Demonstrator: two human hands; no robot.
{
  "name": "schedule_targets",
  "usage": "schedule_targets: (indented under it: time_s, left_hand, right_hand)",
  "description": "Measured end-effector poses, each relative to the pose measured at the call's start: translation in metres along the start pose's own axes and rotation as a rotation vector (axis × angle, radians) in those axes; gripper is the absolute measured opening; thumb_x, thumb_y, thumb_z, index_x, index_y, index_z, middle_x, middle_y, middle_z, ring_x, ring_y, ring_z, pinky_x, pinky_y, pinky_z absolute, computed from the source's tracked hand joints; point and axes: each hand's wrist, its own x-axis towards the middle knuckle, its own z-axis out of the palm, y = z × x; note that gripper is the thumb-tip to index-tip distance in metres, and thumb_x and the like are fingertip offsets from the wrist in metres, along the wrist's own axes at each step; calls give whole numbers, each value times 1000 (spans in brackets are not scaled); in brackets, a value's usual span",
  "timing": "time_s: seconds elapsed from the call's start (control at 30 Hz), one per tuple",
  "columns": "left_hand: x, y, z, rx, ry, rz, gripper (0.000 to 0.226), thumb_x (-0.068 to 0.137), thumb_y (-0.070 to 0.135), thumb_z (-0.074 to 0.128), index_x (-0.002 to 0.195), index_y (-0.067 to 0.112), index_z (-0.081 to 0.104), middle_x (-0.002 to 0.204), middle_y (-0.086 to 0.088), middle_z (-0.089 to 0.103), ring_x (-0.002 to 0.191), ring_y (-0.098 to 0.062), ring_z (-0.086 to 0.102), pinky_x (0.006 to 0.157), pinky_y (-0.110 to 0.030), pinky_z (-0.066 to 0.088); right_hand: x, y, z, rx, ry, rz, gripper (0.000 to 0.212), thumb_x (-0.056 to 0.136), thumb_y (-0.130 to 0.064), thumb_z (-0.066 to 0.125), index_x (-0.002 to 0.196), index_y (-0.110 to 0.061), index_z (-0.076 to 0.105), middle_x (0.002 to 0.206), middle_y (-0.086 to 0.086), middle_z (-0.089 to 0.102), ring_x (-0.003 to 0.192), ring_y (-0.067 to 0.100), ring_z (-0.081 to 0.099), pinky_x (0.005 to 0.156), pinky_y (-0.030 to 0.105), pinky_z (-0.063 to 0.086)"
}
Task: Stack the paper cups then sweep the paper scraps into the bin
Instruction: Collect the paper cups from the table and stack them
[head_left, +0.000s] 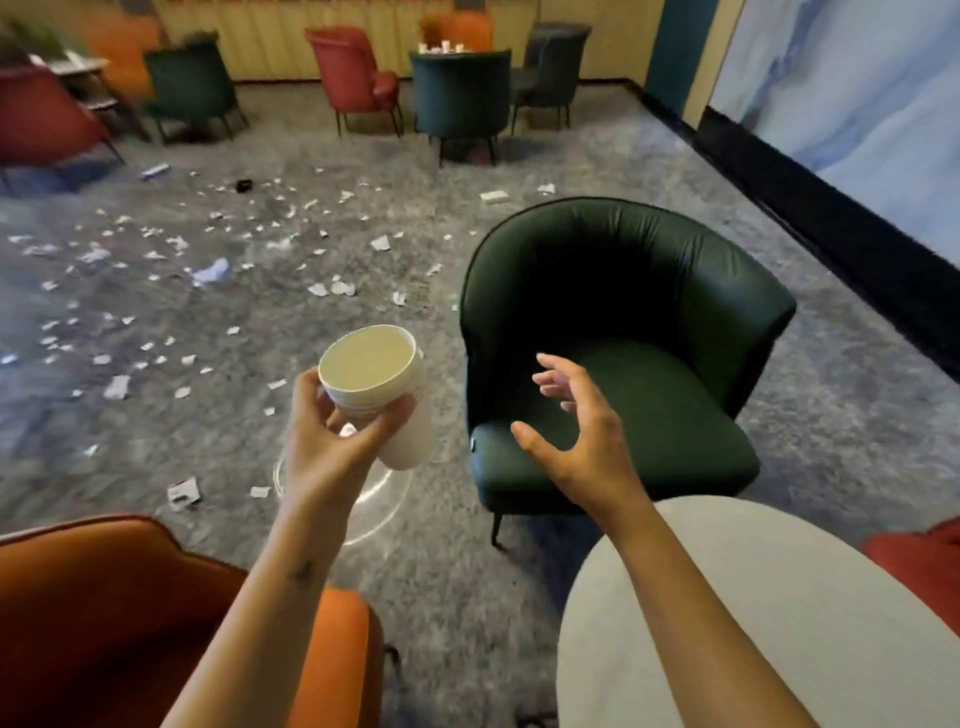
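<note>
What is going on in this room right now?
A person's left hand holds a stack of white paper cups, tilted with the open top toward the camera. The right hand is open and empty, in front of a green armchair. Paper scraps lie scattered across the carpet, not yet swept. No bin is in view.

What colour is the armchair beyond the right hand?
Dark green armchair, seen best in the head view.

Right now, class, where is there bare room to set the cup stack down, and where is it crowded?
Free: green armchair seat; pale round table at lower right; carpet between armchair and orange chair. Crowded: carpet at left, strewn with paper scraps.
</note>
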Motion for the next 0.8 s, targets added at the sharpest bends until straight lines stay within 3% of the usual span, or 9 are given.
schedule_targets:
  time_s: [0.1, 0.23, 0.4, 0.67, 0.8]
  left_hand:
    - [44, 22, -46, -6, 83, 46, 60, 56, 21, 87, 105, 31, 54, 111, 4, 64, 102, -12, 63, 88, -31, 49]
    - [100, 49, -95, -68, 201, 92, 46, 67, 17, 77, 105, 28, 53, 106, 4, 64, 94, -8, 62, 82, -25, 49]
    - [159, 67, -130, -69, 183, 108, 72, 56, 30, 80, 122, 20, 52, 114, 1, 64, 94, -2, 63, 84, -26, 48]
    - [262, 58, -135, -73, 180, 143, 51, 61, 25, 75, 110, 29, 58, 103, 9, 65, 78, 8, 64, 62, -10, 49]
    - [330, 37, -123, -40, 182, 132, 55, 59, 30, 75, 112, 30, 60, 98, 16, 69, 81, 8, 64, 72, -22, 49]
  right_hand:
    - [48, -28, 46, 4, 0, -61, 55, 72, -33, 66, 122, -30, 45, 112, -3, 57, 104, 9, 53, 86, -1, 32]
    - [101, -61, 101, 15, 13, -100, 46, 77, -24, 69, 119, -25, 51, 110, -1, 58, 102, 12, 54, 84, 0, 33]
    - [159, -80, 138, -13, -1, -145, 41, 83, -24, 68, 121, -17, 54, 111, -3, 57, 102, 9, 53, 82, -2, 34]
    - [264, -68, 156, -16, 114, -150, 30, 86, -18, 65, 114, -15, 57, 105, 0, 59, 96, 13, 56, 75, -1, 35]
    - [333, -38, 173, 14, 156, -138, 31, 86, -24, 64, 115, -15, 56, 103, -2, 58, 94, 14, 55, 77, 13, 40]
